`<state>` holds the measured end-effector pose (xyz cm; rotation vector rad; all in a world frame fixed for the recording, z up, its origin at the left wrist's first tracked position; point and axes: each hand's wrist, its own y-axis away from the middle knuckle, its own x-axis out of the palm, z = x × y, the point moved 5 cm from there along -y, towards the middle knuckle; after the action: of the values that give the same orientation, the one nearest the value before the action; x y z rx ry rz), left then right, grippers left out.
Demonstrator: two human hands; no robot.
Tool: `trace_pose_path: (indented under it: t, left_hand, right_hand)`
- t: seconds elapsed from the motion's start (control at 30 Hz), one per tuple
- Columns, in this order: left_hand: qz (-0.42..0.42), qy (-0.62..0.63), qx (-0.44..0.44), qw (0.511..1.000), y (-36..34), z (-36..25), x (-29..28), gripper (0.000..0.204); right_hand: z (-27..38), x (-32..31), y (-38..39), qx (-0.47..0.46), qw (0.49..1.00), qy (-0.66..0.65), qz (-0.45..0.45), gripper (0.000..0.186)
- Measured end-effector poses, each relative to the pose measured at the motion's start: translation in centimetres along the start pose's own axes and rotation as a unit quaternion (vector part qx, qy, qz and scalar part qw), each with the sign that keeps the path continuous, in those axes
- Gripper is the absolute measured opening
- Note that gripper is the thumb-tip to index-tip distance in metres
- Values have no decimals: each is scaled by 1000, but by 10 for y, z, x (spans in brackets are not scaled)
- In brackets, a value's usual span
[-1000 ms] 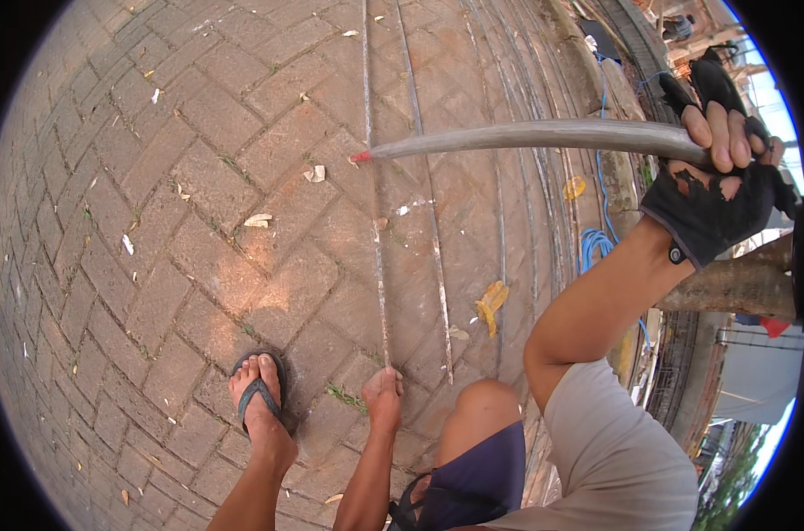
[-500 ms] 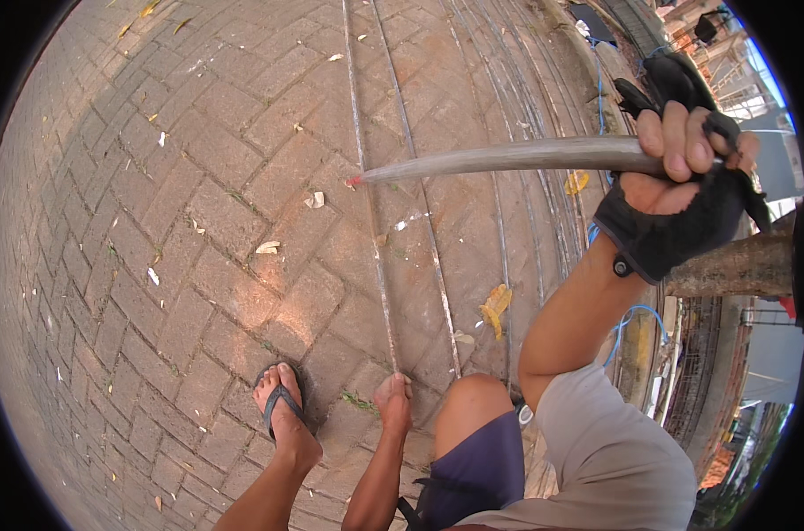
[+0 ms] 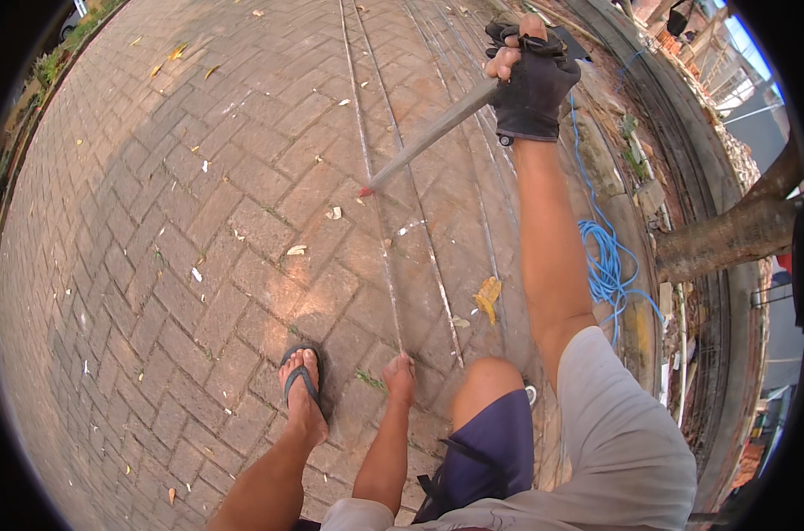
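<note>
My left hand (image 3: pixel 399 380) is closed on the near end of a thin, rusty metal rod (image 3: pixel 389 265) lying lengthwise on the pavers. My right hand (image 3: pixel 530 80), in a black fingerless glove, is raised at the upper middle right, gripping a long grey bar (image 3: pixel 446 121). The bar slants down leftward to its red tip (image 3: pixel 366 191), which meets or sits just over that rod; I cannot tell which. A second rod (image 3: pixel 433 265) lies just to the right, with several more beyond it, partly hidden by my right arm.
Brick paving (image 3: pixel 172 292) carries scattered dry leaves (image 3: pixel 486 301). My sandaled foot (image 3: pixel 300 389) is left of my left hand. A coiled blue hose or cord (image 3: pixel 601 248), a concrete edge and a tree trunk (image 3: pixel 712 239) are at the right, with building materials behind. Plants line the far left edge.
My right hand has risen toward the top of the view and leftward, so the bar now slants instead of lying level. Its red tip stays near the rod. The view has shifted slightly.
</note>
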<state>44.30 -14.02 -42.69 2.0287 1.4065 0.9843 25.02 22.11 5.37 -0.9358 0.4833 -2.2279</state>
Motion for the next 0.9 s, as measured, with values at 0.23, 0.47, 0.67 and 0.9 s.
trace_pose_path:
  t: [0.23, 0.47, 0.67, 0.9]
  left_hand:
    - [-5, -31, 13, 999, 5, 10, -4, 33]
    - [-13, -41, -5, 999, -3, 17, -5, 33]
    - [-5, -56, -13, 998, 24, -18, 12, 33]
    - [33, -37, 66, 997, -5, -67, 92, 32]
  right_hand:
    - [-1, 29, 48, -98, 991, 87, -24, 33]
    - [-16, 54, 38, -52, 993, 100, -42, 31]
    - [9, 102, -11, 156, 962, 69, 213, 29]
    - [121, 86, 83, -248, 921, 220, 207, 14]
